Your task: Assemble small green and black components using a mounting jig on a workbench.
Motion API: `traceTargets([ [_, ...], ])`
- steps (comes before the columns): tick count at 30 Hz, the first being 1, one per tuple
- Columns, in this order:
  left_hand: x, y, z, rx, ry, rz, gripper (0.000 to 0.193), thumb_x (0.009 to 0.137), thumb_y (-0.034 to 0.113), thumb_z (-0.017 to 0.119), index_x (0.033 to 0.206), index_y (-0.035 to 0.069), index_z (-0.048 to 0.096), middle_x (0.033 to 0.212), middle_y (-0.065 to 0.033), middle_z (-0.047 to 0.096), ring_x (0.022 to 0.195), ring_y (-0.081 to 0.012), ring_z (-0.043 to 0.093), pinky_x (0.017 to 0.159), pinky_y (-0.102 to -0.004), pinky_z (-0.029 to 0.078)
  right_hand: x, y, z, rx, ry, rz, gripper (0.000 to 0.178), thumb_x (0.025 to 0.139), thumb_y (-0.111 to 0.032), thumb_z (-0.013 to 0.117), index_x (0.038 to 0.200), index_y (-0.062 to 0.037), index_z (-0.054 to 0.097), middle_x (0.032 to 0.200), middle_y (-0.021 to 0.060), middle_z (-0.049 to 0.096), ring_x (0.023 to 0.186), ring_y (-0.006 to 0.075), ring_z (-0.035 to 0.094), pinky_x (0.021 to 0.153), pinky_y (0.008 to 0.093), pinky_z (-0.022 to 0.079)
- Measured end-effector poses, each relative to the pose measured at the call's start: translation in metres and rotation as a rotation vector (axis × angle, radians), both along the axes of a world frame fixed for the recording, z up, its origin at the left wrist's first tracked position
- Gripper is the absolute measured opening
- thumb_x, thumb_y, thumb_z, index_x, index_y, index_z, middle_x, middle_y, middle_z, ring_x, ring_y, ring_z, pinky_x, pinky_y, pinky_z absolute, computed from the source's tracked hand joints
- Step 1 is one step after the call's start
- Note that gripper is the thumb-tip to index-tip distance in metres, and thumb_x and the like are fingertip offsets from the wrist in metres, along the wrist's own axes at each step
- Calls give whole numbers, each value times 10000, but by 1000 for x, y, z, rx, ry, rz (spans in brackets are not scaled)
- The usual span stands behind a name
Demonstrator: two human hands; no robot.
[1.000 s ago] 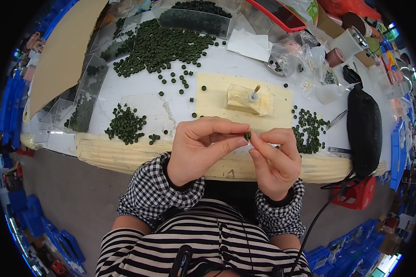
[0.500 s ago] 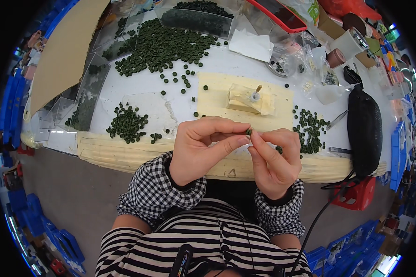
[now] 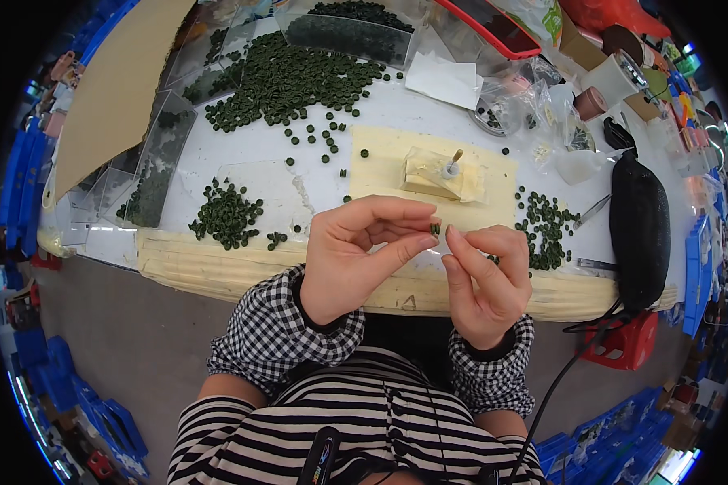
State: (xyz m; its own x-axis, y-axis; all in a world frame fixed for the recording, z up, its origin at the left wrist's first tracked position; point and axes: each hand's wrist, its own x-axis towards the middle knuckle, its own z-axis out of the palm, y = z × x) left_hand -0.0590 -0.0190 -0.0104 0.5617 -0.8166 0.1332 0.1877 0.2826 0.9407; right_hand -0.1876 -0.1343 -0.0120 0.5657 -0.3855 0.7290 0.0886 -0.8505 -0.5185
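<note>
My left hand [image 3: 352,263] pinches a small dark green ring-shaped piece [image 3: 434,229] between thumb and index fingertip, above the front edge of the worktable. Just right of that piece, with a narrow gap between, is my right hand [image 3: 489,279]. Its fingertips are drawn together; whether they hold something tiny cannot be seen. Beyond both hands stands a wrapped cream block [image 3: 429,179] with a short brown peg [image 3: 457,156] upright in it. Similar green pieces lie in a pile [image 3: 226,217] to the left and a scattered group [image 3: 546,234] to the right.
A large heap of green pieces [image 3: 291,81] covers the back left, beside clear trays [image 3: 166,153] and a cardboard sheet [image 3: 109,97]. White paper [image 3: 445,79], a red-cased phone [image 3: 497,28], plastic bags [image 3: 550,113], tweezers [image 3: 594,210] and a black pouch [image 3: 639,230] lie around the right.
My right fingertips have drawn slightly away from the green piece, which stays in my left hand. The piece now shows more plainly between the left fingertips.
</note>
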Motion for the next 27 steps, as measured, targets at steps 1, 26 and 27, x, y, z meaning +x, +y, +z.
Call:
traceTargets([
  [1, 0, 0, 2, 23, -30, 0, 366, 839, -80, 665, 1192, -53, 575, 1023, -148, 688, 952, -167, 669, 862, -271, 548, 0, 0, 0, 4, -3, -1, 356, 659, 3, 776, 1009, -56, 740, 865, 47, 628, 755, 209, 557, 657, 312, 446],
  [26, -6, -3, 2, -66, -656, 214, 643, 773, -98, 707, 1362, -32, 460, 900, -109, 699, 804, -153, 682, 742, -264, 550, 1, -1, -2, 84, -62, 18, 322, 638, 24, 785, 942, -52, 712, 846, 49, 639, 734, 212, 568, 631, 307, 433],
  [27, -6, -2, 2, -66, -680, 224, 639, 768, -101, 707, 1357, -36, 467, 890, -104, 697, 787, -148, 677, 732, -264, 548, 1, -1, -1, 72, -65, 22, 322, 639, 29, 781, 944, -52, 713, 846, 48, 642, 733, 210, 568, 630, 306, 432],
])
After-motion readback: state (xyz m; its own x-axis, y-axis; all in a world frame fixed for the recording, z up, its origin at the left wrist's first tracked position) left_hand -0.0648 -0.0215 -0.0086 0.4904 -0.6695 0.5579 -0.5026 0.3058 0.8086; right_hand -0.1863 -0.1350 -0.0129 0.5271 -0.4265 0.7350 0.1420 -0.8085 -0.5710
